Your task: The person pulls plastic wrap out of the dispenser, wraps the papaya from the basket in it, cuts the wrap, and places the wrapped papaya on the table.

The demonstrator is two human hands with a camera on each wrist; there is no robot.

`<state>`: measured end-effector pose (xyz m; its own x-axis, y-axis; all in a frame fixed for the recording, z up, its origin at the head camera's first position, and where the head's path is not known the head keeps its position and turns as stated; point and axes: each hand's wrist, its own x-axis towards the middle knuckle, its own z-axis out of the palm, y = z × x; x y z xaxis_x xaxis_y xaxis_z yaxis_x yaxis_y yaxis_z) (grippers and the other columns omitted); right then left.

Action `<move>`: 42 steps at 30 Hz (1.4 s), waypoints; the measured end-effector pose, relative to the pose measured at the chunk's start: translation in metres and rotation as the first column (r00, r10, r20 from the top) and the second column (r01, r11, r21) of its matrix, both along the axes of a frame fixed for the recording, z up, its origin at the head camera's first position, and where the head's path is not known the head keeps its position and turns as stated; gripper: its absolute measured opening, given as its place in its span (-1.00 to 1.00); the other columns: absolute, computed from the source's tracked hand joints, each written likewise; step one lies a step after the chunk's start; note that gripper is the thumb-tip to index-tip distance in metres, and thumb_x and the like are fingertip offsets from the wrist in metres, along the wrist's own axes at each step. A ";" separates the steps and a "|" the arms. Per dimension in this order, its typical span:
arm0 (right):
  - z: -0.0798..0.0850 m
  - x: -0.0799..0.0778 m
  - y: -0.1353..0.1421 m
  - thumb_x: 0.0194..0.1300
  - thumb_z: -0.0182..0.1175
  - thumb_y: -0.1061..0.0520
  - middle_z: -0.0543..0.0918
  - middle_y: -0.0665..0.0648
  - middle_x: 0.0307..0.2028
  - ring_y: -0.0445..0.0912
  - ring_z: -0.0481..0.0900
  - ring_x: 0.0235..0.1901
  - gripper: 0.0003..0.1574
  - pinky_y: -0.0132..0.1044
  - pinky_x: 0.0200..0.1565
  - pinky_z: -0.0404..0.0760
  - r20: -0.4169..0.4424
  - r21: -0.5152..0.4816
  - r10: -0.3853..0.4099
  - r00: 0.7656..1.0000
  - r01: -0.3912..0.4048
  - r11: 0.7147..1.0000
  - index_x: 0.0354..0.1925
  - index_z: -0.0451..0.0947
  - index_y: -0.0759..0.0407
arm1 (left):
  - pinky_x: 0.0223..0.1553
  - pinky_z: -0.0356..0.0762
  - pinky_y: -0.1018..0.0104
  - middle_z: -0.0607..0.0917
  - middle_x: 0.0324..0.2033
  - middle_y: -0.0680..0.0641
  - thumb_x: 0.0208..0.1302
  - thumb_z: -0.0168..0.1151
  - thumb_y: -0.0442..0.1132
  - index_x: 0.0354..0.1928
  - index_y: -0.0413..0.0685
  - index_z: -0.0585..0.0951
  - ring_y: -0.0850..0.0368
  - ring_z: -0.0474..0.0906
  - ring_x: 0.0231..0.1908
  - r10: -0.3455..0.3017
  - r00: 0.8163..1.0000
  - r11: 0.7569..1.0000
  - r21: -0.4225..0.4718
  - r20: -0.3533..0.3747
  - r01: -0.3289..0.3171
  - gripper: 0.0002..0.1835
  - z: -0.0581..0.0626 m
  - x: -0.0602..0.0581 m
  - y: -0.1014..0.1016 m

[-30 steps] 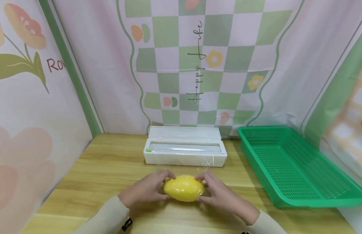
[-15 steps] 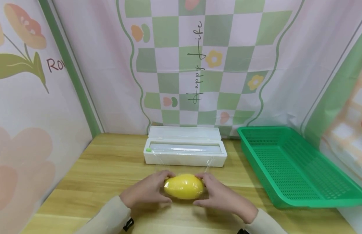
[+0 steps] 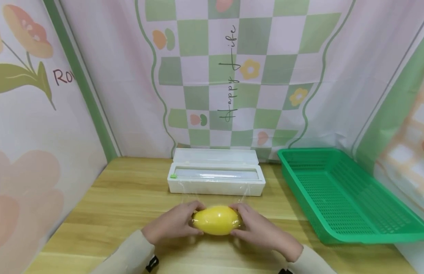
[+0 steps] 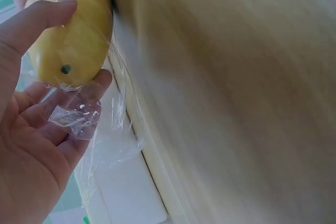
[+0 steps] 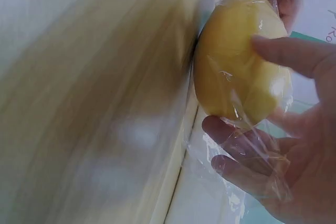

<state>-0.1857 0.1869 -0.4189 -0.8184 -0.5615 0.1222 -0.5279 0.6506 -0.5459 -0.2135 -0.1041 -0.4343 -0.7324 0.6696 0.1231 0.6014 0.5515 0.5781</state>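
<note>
A smooth yellow mango (image 3: 216, 220) is held level between both hands, partly covered in clear cling film (image 4: 79, 116). My left hand (image 3: 175, 223) grips its left end, thumb on the near side and fingers on the far side. My right hand (image 3: 259, 226) holds the right end the same way. In the left wrist view a small dark spot marks the mango's end, where loose film bunches by the fingers. More film trails over the right fingers in the right wrist view. Sheer strands run back to the white cling film dispenser (image 3: 216, 188), its lid raised.
A green plastic basket (image 3: 323, 224) with perforated walls stands on the right of the wooden table (image 3: 123, 198). Patterned curtains (image 3: 225, 76) hang behind and at both sides. On the dispenser's left end sits a small green slider (image 3: 173, 176).
The mango turned slightly and was lifted a little, then lowered, between the hands. Both thumbs came away from it half a second ago and are back against it now.
</note>
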 end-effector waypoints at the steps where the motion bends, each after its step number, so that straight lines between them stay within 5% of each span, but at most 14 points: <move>1: 0.000 -0.001 0.000 0.23 0.42 -0.09 0.45 0.26 0.25 0.12 0.48 0.21 -0.10 0.11 0.22 0.48 0.003 0.008 -0.005 1.000 0.005 1.000 0.35 0.31 0.28 | 0.03 0.56 0.42 0.62 0.03 0.11 0.11 0.53 -0.04 0.19 -0.03 0.49 0.32 0.55 -0.02 0.004 1.000 1.000 0.001 0.007 -0.004 -0.37 0.000 -0.001 0.000; 6: 0.000 -0.008 -0.003 0.02 0.54 -0.23 0.47 0.18 0.21 0.12 0.52 0.13 0.08 0.17 0.12 0.54 -0.041 0.057 -0.042 0.998 0.045 0.997 0.35 0.34 0.19 | -0.01 0.57 0.41 0.61 0.04 0.08 0.10 0.53 -0.01 0.19 -0.06 0.53 0.28 0.55 -0.05 0.018 0.999 0.999 0.033 0.033 -0.019 -0.36 -0.002 -0.010 -0.001; 13: -0.003 -0.025 -0.008 -0.04 0.56 -0.24 0.50 0.10 0.06 0.04 0.49 0.06 -0.04 0.07 0.11 0.56 -0.167 0.123 -0.067 0.984 0.088 0.989 0.21 0.50 0.19 | -0.15 0.61 0.43 0.60 -0.06 0.12 0.06 0.54 0.06 0.10 -0.03 0.61 0.29 0.56 -0.16 0.019 0.998 0.996 0.081 0.065 -0.024 -0.41 -0.005 -0.024 -0.004; 20: 0.004 -0.040 -0.004 0.03 0.54 -0.21 0.57 0.18 0.06 0.05 0.53 0.05 -0.01 0.03 0.10 0.58 -0.038 0.069 -0.050 0.998 0.052 0.996 0.23 0.45 0.34 | -0.16 0.61 0.34 0.55 -0.12 0.12 0.09 0.49 0.16 0.12 0.07 0.65 0.21 0.53 -0.18 0.036 0.995 0.994 0.103 0.098 -0.046 -0.42 -0.004 -0.033 -0.009; 26: 0.006 -0.054 -0.002 0.05 0.56 -0.10 0.62 0.10 -0.07 0.00 0.57 -0.04 -0.29 0.00 0.03 0.60 0.077 -0.040 -0.038 0.996 0.041 0.998 0.03 0.48 0.19 | -0.26 0.58 0.29 0.61 -0.30 0.15 0.21 0.42 0.14 0.12 0.10 0.68 0.20 0.51 -0.30 0.039 0.988 0.992 0.109 0.149 -0.056 -0.51 -0.002 -0.042 -0.012; 31: 0.004 -0.065 0.001 0.17 0.48 -0.10 0.61 0.05 -0.12 -0.06 0.56 -0.12 -0.36 -0.08 -0.07 0.63 0.128 -0.061 -0.023 0.992 0.031 0.998 0.05 0.51 0.21 | -0.18 0.60 0.25 0.65 -0.27 0.13 0.24 0.40 0.12 0.06 0.06 0.63 0.20 0.56 -0.25 0.087 0.973 0.981 0.151 0.216 -0.121 -0.55 -0.007 -0.050 -0.015; 36: 0.006 -0.072 0.002 0.22 0.43 -0.13 0.62 0.04 -0.15 -0.10 0.57 -0.20 -0.33 -0.19 -0.18 0.63 0.142 -0.044 -0.012 0.990 0.018 0.999 0.10 0.51 0.25 | -0.13 0.61 0.22 0.67 -0.21 0.10 0.27 0.37 0.14 -0.04 0.07 0.63 0.15 0.59 -0.18 0.128 0.954 0.967 0.179 0.270 -0.180 -0.62 -0.012 -0.055 -0.016; 42: 0.012 -0.076 0.004 0.26 0.38 -0.21 0.49 0.10 -0.08 -0.07 0.48 -0.16 -0.24 -0.11 -0.11 0.57 0.083 0.026 -0.038 0.996 0.035 0.999 0.21 0.52 0.24 | -0.28 0.63 0.22 0.68 -0.27 0.09 0.33 0.31 0.12 -0.02 0.06 0.69 0.14 0.59 -0.28 0.128 0.958 0.962 0.202 0.255 -0.183 -0.64 -0.013 -0.061 -0.015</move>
<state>-0.2618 0.1909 -0.4067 -0.8452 -0.5331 0.0393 -0.4570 0.6825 -0.5703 -0.2744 -0.1188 -0.4471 -0.8513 0.5207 0.0650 0.3490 0.4693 0.8111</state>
